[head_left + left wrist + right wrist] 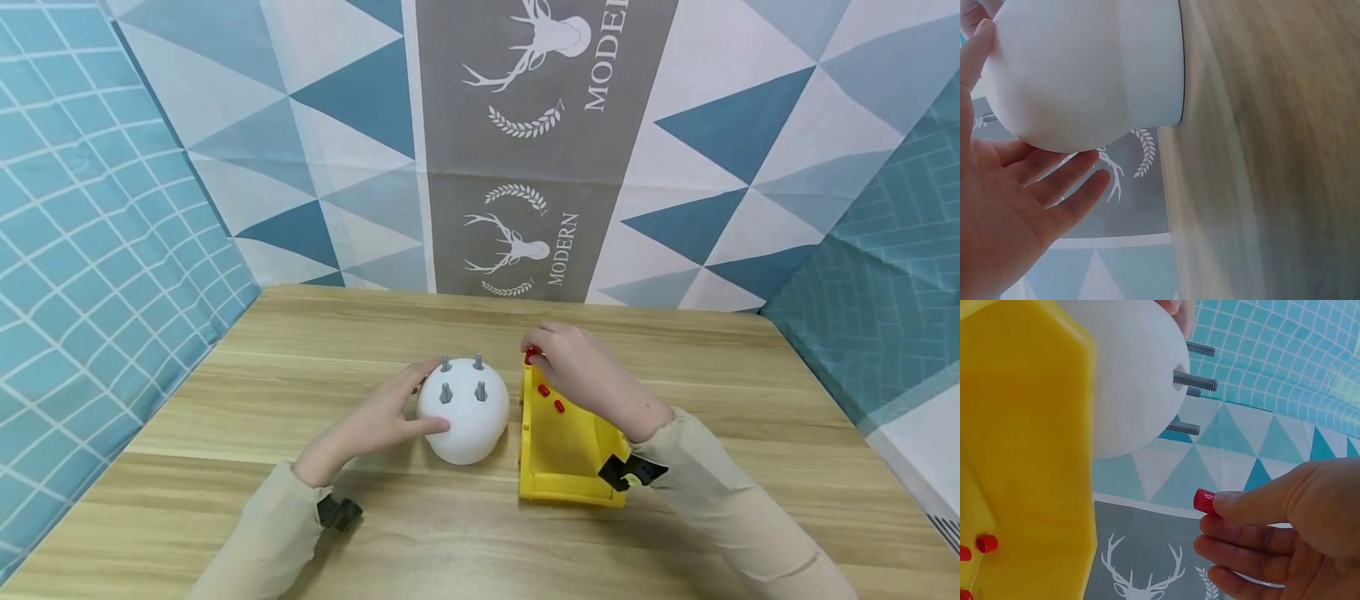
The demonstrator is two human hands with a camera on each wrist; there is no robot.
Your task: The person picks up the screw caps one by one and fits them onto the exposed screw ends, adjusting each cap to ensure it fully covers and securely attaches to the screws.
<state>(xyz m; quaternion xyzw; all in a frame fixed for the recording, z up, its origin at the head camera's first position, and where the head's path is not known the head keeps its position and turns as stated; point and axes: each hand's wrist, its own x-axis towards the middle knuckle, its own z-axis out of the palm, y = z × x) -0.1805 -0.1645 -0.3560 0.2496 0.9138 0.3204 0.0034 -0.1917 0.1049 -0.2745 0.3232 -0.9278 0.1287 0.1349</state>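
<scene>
White dome (465, 429): stood on bench (420, 533), between left and right edges; clasped by left hand (378, 421)
Bolts (481, 391): four, all bare
Red cap (1204, 500): one, pinched by right hand (577, 367), not yet fitted
Loose caps (558, 406): at least three, left in yellow tray (566, 450), toward bench's right edge
Progress: judged early

The head view looks forward and down over the wood-grain tabletop (420, 533); both wrist views look from close up, turned sideways, sharing the bolt-studded white dome (1079, 69), upper left and upper middle.
</scene>
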